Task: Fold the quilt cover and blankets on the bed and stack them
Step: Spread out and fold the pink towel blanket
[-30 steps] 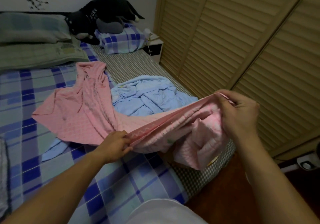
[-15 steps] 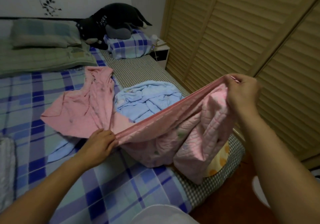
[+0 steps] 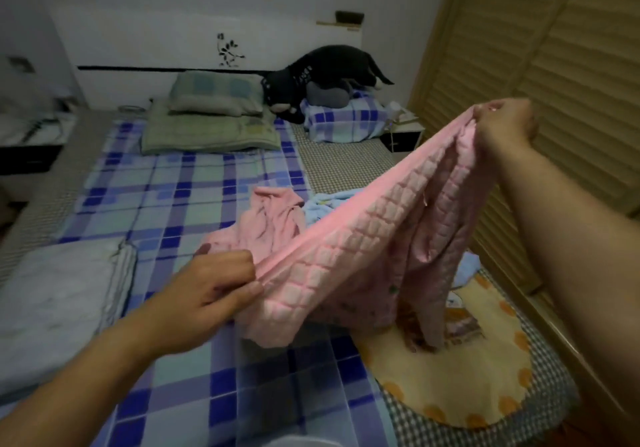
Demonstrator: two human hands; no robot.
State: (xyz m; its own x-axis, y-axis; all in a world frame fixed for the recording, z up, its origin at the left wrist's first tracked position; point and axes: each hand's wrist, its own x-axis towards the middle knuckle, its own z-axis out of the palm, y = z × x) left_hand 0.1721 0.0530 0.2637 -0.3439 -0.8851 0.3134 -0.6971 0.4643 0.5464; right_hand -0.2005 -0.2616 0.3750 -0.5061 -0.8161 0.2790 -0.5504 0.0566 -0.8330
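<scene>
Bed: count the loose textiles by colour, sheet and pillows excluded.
Pink: 1, the pink quilt held by the left hand and the right hand.
Light blue: 1, the blue blanket.
Yellow: 1, the yellow blanket.
Grey: 1, the folded grey cover.
Total: 4

This is a bedroom in a home. A bed (image 3: 180,204) with a blue plaid sheet fills the middle of the view. Stacked pillows (image 3: 214,114) lie against a white headboard (image 3: 173,48) at 12 o'clock, with a black plush toy (image 3: 322,72) beside them. A small nightstand (image 3: 403,131) stands at 1 o'clock, and slatted wooden wardrobe doors (image 3: 554,48) run along the wall at 2 o'clock.
</scene>
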